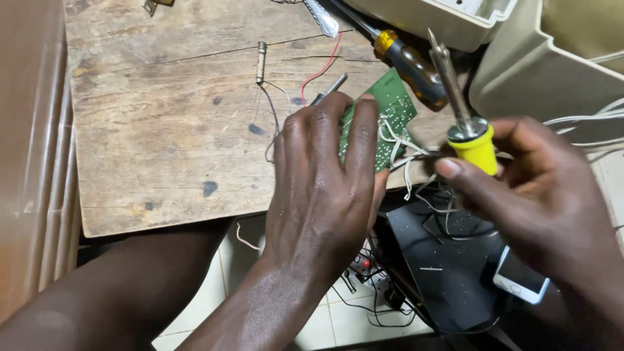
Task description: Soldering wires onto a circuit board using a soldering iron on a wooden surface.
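My left hand [325, 188] grips a green circuit board [393, 107] at the edge of a worn wooden table [162, 143]; white wires [400, 146] hang off the board. A thin metal rod [331, 86] pokes out above my left fingers. My right hand [539, 195] holds a soldering iron with a yellow handle [478, 148]. Its metal shaft [448, 78] points up and away, to the right of the board and apart from it.
A screwdriver with an amber and dark handle [409, 62] lies behind the board. A small cylindrical part [261, 62] with thin leads and a red wire [322, 68] rest on the table. Beige plastic housings [552, 71] stand at right. A phone [520, 279] and black panel [448, 273] lie below.
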